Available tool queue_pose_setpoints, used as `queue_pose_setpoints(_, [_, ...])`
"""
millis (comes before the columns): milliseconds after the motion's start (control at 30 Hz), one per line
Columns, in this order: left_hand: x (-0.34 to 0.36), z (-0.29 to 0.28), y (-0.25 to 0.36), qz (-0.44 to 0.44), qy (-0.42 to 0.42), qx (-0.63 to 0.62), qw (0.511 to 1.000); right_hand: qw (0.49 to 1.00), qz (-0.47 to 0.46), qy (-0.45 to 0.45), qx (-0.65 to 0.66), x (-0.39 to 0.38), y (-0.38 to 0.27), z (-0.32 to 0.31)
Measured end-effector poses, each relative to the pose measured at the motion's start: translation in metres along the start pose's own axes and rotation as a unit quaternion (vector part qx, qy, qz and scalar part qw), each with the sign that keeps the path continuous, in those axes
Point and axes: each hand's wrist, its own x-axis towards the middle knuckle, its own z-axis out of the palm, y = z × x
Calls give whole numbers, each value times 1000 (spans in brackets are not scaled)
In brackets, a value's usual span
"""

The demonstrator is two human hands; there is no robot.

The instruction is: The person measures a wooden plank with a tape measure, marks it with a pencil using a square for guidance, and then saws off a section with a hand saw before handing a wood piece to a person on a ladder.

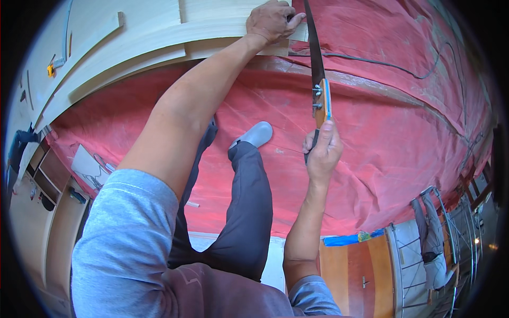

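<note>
My left hand (270,22) rests on a pale plywood board (207,26) at the top, fingers curled over it near its right end; a small dark item under them is unclear. My right hand (322,148) grips the black handle of a handsaw (322,100), which has a wooden piece with two wing bolts at the blade's base. The dark blade (313,37) runs upward just beside the board's end.
A red sheet (382,138) covers the floor around my gray-shod foot (254,135), with a black cable (384,63) across it. A yellow tape measure (51,70) lies upper left, shelving (45,185) stands left, and metal racks (450,233) with draped clothing stand lower right.
</note>
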Motion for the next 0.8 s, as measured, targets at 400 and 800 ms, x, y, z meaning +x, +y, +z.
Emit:
queue_pose_setpoints(400, [0, 1, -1, -7, -10, 3, 1000, 1000, -2, 7, -15, -3, 9, 0])
queue_pose_setpoints(800, [-1, 1, -2, 13, -9, 14, 1000, 998, 49, 11, 36, -47, 8, -20])
